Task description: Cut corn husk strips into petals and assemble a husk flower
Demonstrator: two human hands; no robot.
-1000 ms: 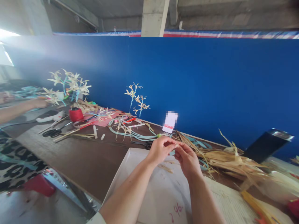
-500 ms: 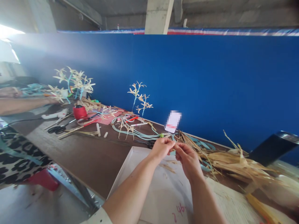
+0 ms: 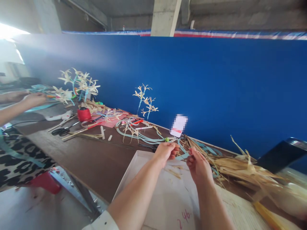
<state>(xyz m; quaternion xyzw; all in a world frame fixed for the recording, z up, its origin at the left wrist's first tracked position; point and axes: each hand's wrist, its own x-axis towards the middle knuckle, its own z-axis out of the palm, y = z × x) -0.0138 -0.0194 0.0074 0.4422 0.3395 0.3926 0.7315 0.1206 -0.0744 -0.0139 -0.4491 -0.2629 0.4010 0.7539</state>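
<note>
grip: left hand and right hand each pinch an end of a pale blue strip | where: above white tray | handling: likely light, limp, tearable; hold near ends

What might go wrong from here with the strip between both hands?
The pale blue strip is pinched between the left hand and right hand; a hard pull may tear it or slip it from either grip. The straw pile lies beside the right hand, so loose stalks may snag the strip.
</note>
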